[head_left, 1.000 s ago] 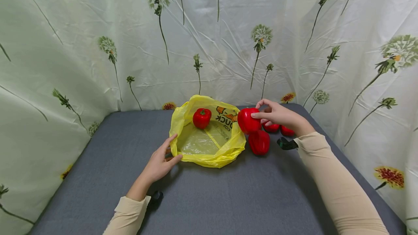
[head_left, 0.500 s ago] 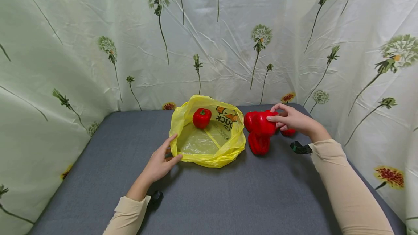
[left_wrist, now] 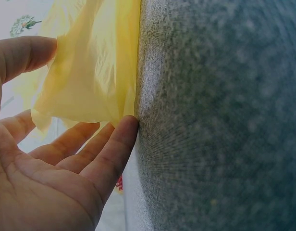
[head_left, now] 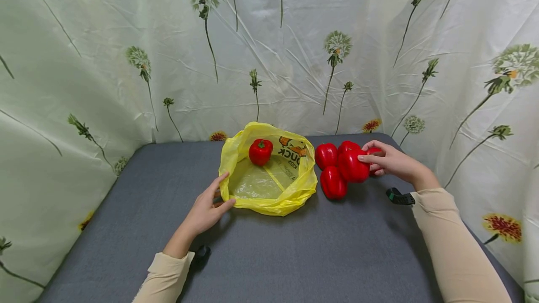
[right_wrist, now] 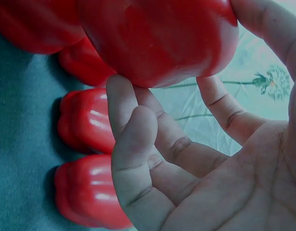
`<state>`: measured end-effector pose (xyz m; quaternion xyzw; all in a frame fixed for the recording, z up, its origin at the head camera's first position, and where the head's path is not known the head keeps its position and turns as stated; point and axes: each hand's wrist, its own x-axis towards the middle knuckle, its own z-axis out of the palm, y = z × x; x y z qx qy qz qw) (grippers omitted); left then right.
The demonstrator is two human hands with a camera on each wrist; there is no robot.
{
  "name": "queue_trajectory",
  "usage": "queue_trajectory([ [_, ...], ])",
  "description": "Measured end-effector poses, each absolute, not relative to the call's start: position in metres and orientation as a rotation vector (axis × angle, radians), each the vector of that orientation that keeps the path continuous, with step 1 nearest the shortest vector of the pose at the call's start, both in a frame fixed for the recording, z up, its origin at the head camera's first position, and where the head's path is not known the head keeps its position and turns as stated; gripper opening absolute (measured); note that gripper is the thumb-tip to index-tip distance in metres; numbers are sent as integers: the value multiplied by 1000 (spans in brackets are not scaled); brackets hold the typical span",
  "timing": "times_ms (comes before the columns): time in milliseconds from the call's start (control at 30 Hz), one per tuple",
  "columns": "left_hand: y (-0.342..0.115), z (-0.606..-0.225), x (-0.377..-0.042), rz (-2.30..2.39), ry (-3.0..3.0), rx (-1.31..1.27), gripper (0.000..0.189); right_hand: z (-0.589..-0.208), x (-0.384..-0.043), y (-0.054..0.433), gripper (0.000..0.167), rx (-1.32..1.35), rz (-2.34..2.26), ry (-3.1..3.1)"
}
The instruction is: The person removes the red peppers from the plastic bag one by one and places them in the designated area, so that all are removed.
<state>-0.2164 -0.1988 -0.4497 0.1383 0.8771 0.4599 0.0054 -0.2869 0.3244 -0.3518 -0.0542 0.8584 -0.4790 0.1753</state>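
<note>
My right hand (head_left: 393,162) grips a red bell pepper (head_left: 353,165) between thumb and fingertips, raised off the table. In the right wrist view the held bell pepper (right_wrist: 162,41) shows close up, with the lower fingers curled beneath it. Several more red bell peppers (head_left: 334,183) lie around and behind it. To their left stands a yellow plastic bag (head_left: 290,200), its mouth spread wide. One red bell pepper (head_left: 260,152) sits inside against the far wall. My left hand (head_left: 204,212) touches the bag's left side, thumb and fingers spread apart along the plastic (left_wrist: 85,82).
A dark grey cloth-covered table (head_left: 269,256) carries everything. Behind and beside it hangs a pale curtain (head_left: 278,60) printed with dandelions. Black straps sit at both wrists, such as the right strap (head_left: 400,197).
My right hand has moved right and slightly toward me with the bell pepper, away from the bag's right rim and the pepper now visible there. The left hand and bag stay put.
</note>
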Motion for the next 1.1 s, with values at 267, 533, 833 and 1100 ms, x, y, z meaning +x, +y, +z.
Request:
queue_trajectory([
  [267, -199, -450, -217, 1445, 2750, 459, 80, -360, -282, 339, 53, -129, -1359, 2448],
  [533, -199, -450, -216, 1452, 2737, 451, 81, -371, -279, 347, 49, -102, -1351, 2439],
  [833, -200, -451, -215, 1443, 2742, 458, 80, -383, -276, 353, 48, -79, -1347, 2400],
  [1100, -199, -450, -216, 1440, 2741, 432, 81, -396, -278, 357, 51, -68, -1336, 2380],
])
